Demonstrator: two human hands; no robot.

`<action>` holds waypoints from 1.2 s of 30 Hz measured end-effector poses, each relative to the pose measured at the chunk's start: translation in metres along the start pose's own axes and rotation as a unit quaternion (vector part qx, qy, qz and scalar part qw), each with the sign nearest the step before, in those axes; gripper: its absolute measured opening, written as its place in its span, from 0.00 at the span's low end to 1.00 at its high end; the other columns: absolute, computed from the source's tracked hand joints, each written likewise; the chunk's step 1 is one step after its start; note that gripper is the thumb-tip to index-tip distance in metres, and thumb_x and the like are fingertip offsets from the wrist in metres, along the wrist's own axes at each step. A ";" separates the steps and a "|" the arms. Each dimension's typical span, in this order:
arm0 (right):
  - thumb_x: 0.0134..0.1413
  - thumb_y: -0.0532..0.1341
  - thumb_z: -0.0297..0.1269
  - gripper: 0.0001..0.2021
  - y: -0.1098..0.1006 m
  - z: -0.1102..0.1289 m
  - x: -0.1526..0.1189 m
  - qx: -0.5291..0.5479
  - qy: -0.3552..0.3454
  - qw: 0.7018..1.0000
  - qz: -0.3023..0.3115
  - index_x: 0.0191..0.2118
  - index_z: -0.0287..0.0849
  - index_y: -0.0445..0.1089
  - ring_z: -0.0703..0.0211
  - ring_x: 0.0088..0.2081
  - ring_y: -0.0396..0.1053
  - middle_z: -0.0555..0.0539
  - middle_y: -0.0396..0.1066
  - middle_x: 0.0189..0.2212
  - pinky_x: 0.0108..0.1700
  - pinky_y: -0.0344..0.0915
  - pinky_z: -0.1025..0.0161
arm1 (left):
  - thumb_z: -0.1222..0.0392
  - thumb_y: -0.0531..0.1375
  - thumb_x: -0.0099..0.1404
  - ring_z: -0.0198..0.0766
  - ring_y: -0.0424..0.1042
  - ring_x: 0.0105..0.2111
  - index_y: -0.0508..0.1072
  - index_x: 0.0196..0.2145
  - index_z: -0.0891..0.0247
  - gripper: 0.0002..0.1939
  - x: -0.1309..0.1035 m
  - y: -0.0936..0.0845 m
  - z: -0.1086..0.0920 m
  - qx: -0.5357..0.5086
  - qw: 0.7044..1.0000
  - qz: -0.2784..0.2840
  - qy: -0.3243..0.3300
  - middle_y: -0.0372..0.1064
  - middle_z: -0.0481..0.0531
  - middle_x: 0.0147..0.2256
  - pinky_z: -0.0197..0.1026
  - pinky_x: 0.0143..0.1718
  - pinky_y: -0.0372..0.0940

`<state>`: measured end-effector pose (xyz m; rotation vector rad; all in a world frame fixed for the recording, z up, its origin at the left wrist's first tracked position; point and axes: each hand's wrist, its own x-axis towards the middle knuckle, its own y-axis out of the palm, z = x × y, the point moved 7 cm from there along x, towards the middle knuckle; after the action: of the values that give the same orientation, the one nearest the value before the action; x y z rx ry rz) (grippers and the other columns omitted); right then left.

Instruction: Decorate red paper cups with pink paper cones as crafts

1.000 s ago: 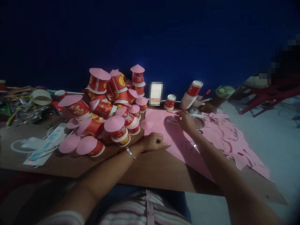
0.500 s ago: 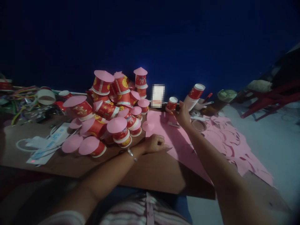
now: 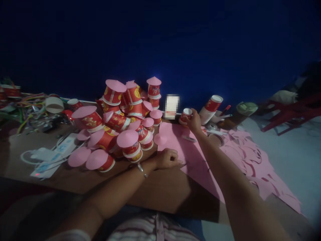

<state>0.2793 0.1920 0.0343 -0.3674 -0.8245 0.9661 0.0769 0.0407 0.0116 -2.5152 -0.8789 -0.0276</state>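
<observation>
My right hand (image 3: 194, 122) reaches to the back of the table, its fingers closed around a small red paper cup (image 3: 186, 116) with a white inside. My left hand (image 3: 168, 159) lies curled at the near left edge of a pink paper sheet (image 3: 173, 135). Whether something thin is pinched in its fingers, I cannot make out. A pink paper cone (image 3: 160, 139) lies on the sheet, and a small pale object (image 3: 189, 138) lies below my right hand. Left of my hands is a heap of red paper cups with pink cone roofs (image 3: 127, 139).
Right of the cup stands a tall stack of cups (image 3: 212, 107). Pink paper scraps (image 3: 248, 157) cover the table's right side. A white power strip (image 3: 56, 155) with cables lies at left, near tangled coloured strands (image 3: 27, 107). A red stool (image 3: 291, 115) stands beyond the table.
My right hand has moved slightly left and closed on the small red paper cup, where its fingers were apart before. The left hand stays curled in place. The whole view has shifted a little.
</observation>
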 end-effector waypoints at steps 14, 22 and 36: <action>0.50 0.64 0.40 0.27 -0.029 0.020 0.014 0.008 -0.006 1.000 -0.013 0.57 0.38 0.64 0.42 0.51 0.70 0.36 0.72 0.52 0.54 0.67 0.47 | 0.54 0.61 0.66 0.29 0.51 0.23 0.51 0.17 0.62 0.27 0.000 -0.001 0.001 -0.014 1.000 -0.004 0.006 0.50 0.43 0.22 0.38 0.27 0.48; 0.56 0.62 0.44 0.27 -0.057 0.037 -0.005 0.039 -0.068 0.996 -0.047 0.58 0.38 0.62 0.43 0.54 0.69 0.35 0.69 0.53 0.56 0.68 0.45 | 0.51 0.62 0.64 0.32 0.63 0.29 0.69 0.24 0.65 0.17 0.003 -0.011 0.008 -0.083 0.993 -0.079 -0.026 0.64 0.47 0.26 0.37 0.32 0.58; 0.57 0.63 0.42 0.30 -0.106 0.083 -0.028 0.084 -0.125 0.984 -0.097 0.63 0.41 0.60 0.43 0.58 0.68 0.35 0.66 0.59 0.60 0.66 0.43 | 0.53 0.67 0.61 0.33 0.66 0.34 0.73 0.38 0.64 0.13 -0.001 -0.016 0.021 -0.114 0.982 -0.138 -0.065 0.69 0.50 0.36 0.37 0.35 0.62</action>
<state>0.2695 0.1055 0.1402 -0.0181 -0.9778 0.9026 0.0639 0.0606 -0.0001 -2.6041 -1.3422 -0.0573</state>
